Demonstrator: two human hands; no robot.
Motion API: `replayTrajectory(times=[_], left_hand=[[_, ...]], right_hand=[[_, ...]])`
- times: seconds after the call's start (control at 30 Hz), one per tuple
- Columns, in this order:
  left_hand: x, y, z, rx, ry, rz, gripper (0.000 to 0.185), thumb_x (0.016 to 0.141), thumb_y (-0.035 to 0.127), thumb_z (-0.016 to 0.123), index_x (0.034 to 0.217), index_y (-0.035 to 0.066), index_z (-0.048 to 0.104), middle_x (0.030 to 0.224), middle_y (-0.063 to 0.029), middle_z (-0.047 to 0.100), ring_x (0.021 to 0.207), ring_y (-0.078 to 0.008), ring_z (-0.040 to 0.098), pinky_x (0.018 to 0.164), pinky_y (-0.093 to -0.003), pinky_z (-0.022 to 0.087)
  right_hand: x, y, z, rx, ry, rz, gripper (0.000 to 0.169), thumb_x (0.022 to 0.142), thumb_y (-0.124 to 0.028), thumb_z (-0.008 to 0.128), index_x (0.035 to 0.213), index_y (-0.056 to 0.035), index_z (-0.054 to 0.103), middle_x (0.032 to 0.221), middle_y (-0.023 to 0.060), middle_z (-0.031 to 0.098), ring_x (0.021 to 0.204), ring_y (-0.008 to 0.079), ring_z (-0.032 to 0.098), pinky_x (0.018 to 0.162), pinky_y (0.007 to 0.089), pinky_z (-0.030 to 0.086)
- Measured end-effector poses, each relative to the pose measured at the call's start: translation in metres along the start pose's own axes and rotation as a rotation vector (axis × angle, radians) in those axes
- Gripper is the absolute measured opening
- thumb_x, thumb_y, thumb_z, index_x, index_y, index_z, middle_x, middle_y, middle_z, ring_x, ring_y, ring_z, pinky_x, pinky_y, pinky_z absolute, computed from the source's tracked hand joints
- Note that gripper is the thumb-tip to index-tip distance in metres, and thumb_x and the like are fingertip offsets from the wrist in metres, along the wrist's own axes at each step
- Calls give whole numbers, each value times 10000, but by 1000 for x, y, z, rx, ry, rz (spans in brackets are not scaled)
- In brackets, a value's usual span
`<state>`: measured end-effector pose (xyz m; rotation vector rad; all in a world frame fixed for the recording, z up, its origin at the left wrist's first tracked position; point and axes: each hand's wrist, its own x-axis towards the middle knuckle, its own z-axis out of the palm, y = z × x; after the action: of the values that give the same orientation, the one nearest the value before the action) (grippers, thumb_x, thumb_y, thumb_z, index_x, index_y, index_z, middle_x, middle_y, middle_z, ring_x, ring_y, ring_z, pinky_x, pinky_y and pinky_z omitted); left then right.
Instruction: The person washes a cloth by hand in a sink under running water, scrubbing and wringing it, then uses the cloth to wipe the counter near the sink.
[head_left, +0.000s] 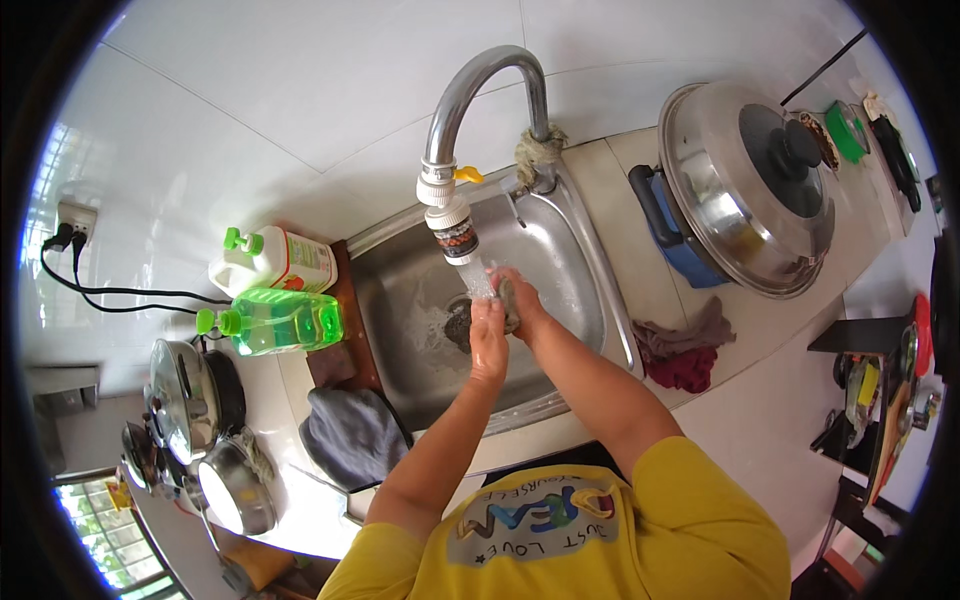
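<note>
My left hand (489, 341) is wet and held up under the tap's stream, fingers straight, with nothing visibly gripped. Close beside it, my right hand (529, 304) grips a greyish-green scrubbing cloth (510, 306), whose exact kind is hard to tell. The cloth lies between the two hands; whether the left touches it is unclear. Running water (477, 279) falls from the clear filter nozzle (456, 238) of a curved chrome faucet (480, 75) onto the fingers. Below is the stainless steel sink (566, 255), with a dark drain strainer (457, 322) partly hidden by my left hand.
Left of the sink stand a white pump jug (289, 262) and a green soap bottle (285, 322). A grey towel (352, 435) hangs nearby, with pots (184, 397) beyond. At right are a large lidded pan (720, 195) and crumpled rags (682, 349).
</note>
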<state>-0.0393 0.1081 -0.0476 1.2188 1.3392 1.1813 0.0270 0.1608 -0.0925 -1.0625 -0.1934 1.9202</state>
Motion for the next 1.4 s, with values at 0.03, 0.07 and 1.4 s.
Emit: replayTrajectory(times=[0.03, 0.07, 1.4], left_hand=[[-1, 6, -4, 348, -17, 137, 414, 799, 329, 423, 1169, 147, 400, 1118, -132, 410, 1036, -275, 373, 882, -469, 261], [-1, 12, -9, 696, -37, 273, 441, 781, 362, 445, 1173, 164, 404, 1148, -148, 390, 1071, -302, 339, 904, -505, 219], [18, -22, -43, -514, 124, -492, 457, 765, 290, 557, 1107, 36, 392, 1083, -135, 453, 1017, -247, 427, 833, -382, 384]], right_hand=[[-7, -6, 6, 169, -93, 175, 307, 772, -303, 465, 918, -38, 519, 871, 100, 556, 755, 202, 534, 678, 327, 432], [-19, -12, 8, 251, -151, 291, 343, 771, -338, 462, 985, -72, 495, 908, 96, 549, 788, 194, 541, 701, 319, 443], [-23, -19, -16, -1112, -53, -380, 340, 795, -276, 489, 953, 24, 517, 826, 97, 578, 733, 229, 556, 662, 329, 427]])
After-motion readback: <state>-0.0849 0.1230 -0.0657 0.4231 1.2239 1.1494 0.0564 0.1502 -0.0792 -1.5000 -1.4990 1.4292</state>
